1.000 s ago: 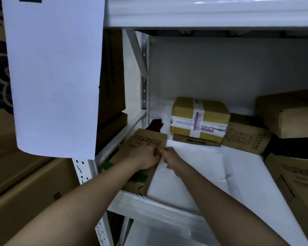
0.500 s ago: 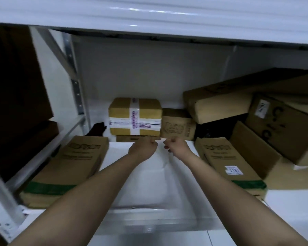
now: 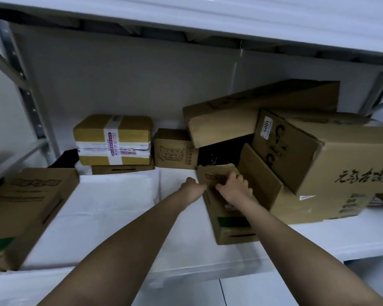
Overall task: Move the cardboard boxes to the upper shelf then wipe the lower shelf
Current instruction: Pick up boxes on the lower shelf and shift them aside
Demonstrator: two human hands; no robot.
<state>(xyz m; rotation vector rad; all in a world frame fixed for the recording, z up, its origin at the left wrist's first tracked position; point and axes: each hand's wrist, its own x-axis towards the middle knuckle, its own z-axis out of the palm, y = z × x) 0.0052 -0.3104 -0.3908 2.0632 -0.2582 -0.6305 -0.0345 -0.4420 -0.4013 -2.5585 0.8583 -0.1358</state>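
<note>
Both hands on right-hand green-banded box.
Right hand [image 3: 233, 187] curls over its far end; left hand [image 3: 194, 188] presses its left edge; box [image 3: 228, 217] long axis runs near–far.

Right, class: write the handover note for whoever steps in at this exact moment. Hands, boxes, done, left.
Left hand: touches the left edge of the green-striped box; grip unclear.
Right hand: fingers curled over that box's top.
All boxes are on the lower shelf: the taped box at the back, another green-striped box at left, the large pile at right.
Done: nothing visibly moved up.
Left: lift every box, then wipe.
</note>
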